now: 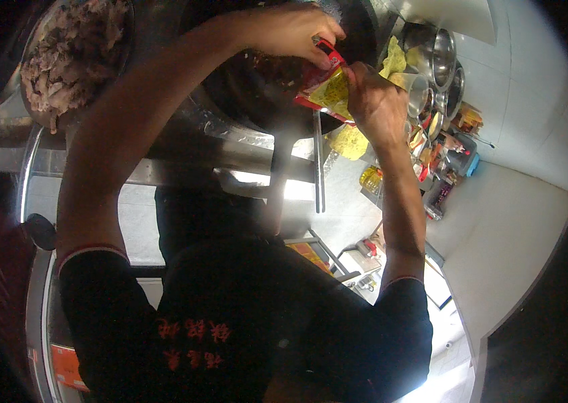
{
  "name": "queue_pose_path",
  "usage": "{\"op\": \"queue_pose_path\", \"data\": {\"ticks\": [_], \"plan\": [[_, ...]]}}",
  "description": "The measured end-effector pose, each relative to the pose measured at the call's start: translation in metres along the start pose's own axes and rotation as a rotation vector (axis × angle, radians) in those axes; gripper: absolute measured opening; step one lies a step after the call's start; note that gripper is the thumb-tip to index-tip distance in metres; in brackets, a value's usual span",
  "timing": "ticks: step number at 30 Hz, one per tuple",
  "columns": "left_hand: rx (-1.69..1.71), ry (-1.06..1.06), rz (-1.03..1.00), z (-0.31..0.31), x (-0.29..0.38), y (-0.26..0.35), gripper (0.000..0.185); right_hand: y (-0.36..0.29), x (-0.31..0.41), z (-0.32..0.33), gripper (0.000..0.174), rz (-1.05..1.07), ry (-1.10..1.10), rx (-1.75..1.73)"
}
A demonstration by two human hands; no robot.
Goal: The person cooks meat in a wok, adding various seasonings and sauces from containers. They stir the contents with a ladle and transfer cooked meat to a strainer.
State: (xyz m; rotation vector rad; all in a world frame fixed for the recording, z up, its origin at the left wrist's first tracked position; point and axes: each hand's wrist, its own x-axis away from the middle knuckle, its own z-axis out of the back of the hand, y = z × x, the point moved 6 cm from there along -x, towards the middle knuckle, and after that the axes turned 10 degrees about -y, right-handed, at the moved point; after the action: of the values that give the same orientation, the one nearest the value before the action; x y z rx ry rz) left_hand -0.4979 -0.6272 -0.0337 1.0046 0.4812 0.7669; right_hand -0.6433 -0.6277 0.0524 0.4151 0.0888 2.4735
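Observation:
My left hand (pixel 304 38) pinches the upper edge of a red and yellow plastic packet (pixel 332 93). My right hand (pixel 380 103) grips the same packet's right side. Both hands hold it tilted over a dark wok (pixel 233 93), whose inside is mostly in shadow. Some dark food bits (pixel 279 68) show in the wok, too dim to identify. The wok's handle (pixel 279 181) points towards my body. Beside it, a thin metal utensil handle (pixel 318 166) sticks out over the wok's near rim. Whether the packet is torn cannot be made out.
A large bowl heaped with cooked-looking meat pieces (pixel 72 65) stands at the left. Yellow cloths (pixel 349 142) lie right of the wok. Stainless steel bowls (pixel 444 58), a clear plastic container (pixel 416 95), a bottle of yellow oil (pixel 370 179) and several seasoning packs (pixel 430 158) crowd the right side.

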Motion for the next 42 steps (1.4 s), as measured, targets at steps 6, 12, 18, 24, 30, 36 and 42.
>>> {"op": "queue_pose_path", "data": {"ticks": [6,12,18,24,30,36,42], "plan": [[0.038,0.023,-0.007,-0.011,-0.018,0.000,0.043,-0.003,0.004,0.009,0.024,0.005,0.026,0.039],[-0.050,0.033,0.184,-0.020,-0.014,-0.022,0.051,0.009,0.007,-0.007,0.026,-0.063,-0.118,0.033],[-0.248,0.153,0.056,-0.010,-0.011,-0.009,0.045,0.012,0.004,-0.013,0.029,-0.073,-0.106,-0.050],[-0.377,0.159,-0.077,-0.014,-0.009,-0.010,0.047,0.023,0.009,-0.012,0.035,-0.134,-0.182,-0.222],[-0.172,0.720,0.026,-0.022,0.028,-0.011,0.070,0.043,0.050,-0.057,0.058,-0.320,-0.552,-0.595],[1.293,0.753,-0.103,-0.134,0.024,0.037,0.078,0.042,0.091,-0.073,0.055,-0.397,-0.193,-0.876],[1.677,0.790,0.047,-0.178,-0.015,0.052,0.066,0.011,0.094,-0.056,0.035,-0.402,-0.284,-0.593]]}}
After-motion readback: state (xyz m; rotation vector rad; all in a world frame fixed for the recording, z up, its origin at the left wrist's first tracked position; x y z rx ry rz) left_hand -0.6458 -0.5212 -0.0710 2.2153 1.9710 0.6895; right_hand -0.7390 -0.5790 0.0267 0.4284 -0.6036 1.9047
